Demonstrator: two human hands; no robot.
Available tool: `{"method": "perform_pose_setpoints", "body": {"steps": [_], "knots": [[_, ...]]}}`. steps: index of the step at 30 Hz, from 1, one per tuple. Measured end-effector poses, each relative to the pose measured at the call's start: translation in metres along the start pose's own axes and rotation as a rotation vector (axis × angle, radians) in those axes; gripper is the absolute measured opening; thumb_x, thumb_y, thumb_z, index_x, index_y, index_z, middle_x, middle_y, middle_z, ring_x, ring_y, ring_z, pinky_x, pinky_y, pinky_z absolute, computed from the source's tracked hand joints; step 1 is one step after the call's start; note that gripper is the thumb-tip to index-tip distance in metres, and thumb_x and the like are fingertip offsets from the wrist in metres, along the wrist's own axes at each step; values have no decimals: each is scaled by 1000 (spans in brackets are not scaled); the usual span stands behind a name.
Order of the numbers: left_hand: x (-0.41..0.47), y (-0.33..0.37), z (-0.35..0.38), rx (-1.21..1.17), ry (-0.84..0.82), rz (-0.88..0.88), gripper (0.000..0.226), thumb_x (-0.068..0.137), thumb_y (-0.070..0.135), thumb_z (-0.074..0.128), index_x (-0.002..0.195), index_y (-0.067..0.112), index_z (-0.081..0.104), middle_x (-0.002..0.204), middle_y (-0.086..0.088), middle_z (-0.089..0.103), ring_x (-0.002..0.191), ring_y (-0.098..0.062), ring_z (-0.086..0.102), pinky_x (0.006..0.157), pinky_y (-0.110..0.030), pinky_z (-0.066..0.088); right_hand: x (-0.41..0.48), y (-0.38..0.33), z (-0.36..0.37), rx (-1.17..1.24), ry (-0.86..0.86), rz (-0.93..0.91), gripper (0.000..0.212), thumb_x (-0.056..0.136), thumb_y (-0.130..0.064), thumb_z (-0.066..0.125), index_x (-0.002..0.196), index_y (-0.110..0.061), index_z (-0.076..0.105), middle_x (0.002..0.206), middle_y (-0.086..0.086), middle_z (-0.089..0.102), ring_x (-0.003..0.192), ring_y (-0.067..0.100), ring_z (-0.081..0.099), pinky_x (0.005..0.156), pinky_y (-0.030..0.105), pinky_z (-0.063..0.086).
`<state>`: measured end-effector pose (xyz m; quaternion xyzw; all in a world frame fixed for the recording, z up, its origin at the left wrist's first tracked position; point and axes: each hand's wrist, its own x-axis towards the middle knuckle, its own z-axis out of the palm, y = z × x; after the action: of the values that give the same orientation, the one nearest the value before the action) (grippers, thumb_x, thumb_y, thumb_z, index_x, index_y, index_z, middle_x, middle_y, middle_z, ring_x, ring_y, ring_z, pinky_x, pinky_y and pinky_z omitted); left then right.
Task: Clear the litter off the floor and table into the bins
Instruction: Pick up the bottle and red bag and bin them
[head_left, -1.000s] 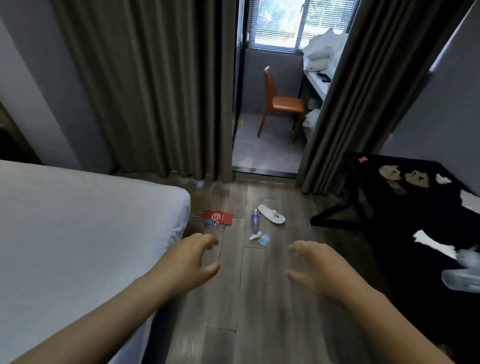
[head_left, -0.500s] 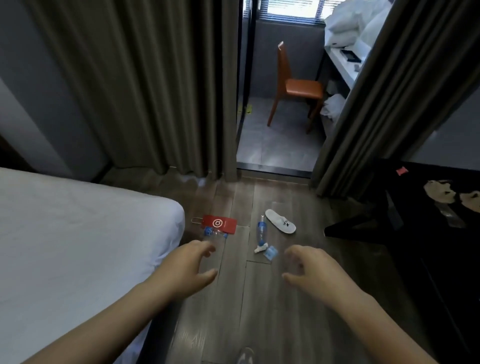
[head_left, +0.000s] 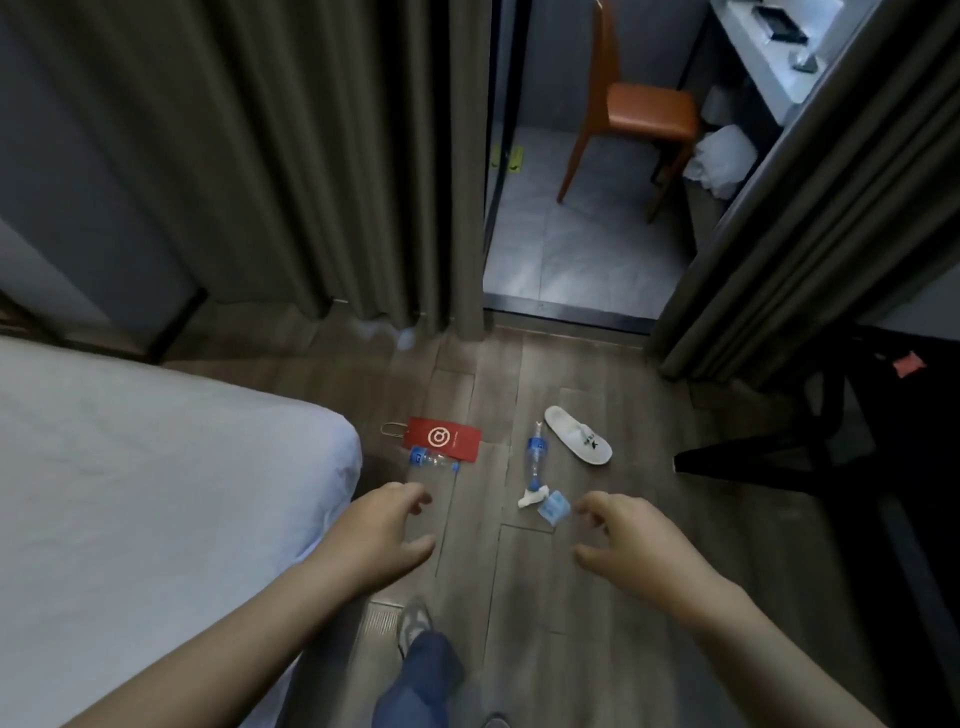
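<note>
Litter lies on the wooden floor ahead of me. A flat red paper bag (head_left: 444, 438) rests near the bed corner, with a clear plastic bottle (head_left: 432, 460) lying across its near edge. A second clear bottle (head_left: 535, 460) lies to the right. At its near end sit a crumpled white tissue (head_left: 531, 497) and a small blue packet (head_left: 554, 507). My left hand (head_left: 382, 530) hovers above the floor short of the first bottle, fingers loosely curled, holding nothing. My right hand (head_left: 621, 535) hovers just right of the blue packet, also empty. No bin is in view.
A white bed (head_left: 156, 493) fills the left side. A white slipper (head_left: 577, 441) lies beyond the second bottle. A black table (head_left: 883, 467) stands at the right. Curtains (head_left: 311, 156) flank a doorway to a tiled room with an orange chair (head_left: 639, 114). My foot (head_left: 414, 623) is stepping forward.
I have walked toward the litter and tilted my view down; it now lies closer to both hands. My leg and shoe have come into view. Both hands stay empty.
</note>
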<state>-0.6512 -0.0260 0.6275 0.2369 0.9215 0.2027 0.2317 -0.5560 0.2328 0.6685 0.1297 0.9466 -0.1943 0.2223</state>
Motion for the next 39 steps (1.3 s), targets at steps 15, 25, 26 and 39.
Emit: {"method": "perform_pose_setpoints", "body": {"steps": [15,25,26,39], "knots": [[207,-79,46,-115,-150,-84,43,80,37,63,121,26,56,111,11,60,87,2,50,71,-14,39,217,15,24,43,-77,73,47,81,-31,62,127,-27,55,119,-4,60,111,13,56,81,22,42],[307,-134,178,-130,-116,-282,43,81,32,63,123,24,55,113,7,62,98,-7,58,81,-22,48,370,84,122,9,-195,-64,43,85,-30,63,127,-25,54,123,-5,60,110,12,56,85,23,45],[313,-143,196,-130,-116,-303,43,82,31,63,123,23,55,114,6,62,100,-9,59,83,-25,49,386,91,139,-1,-197,-82,41,85,-30,64,125,-25,55,123,-6,60,110,12,56,85,23,44],[366,-339,439,57,-137,-410,42,86,29,56,127,19,51,126,-2,53,117,-20,52,96,-31,43,567,132,433,-108,-308,-389,44,86,-35,63,127,-30,52,120,-8,61,107,11,57,84,23,44]]}}
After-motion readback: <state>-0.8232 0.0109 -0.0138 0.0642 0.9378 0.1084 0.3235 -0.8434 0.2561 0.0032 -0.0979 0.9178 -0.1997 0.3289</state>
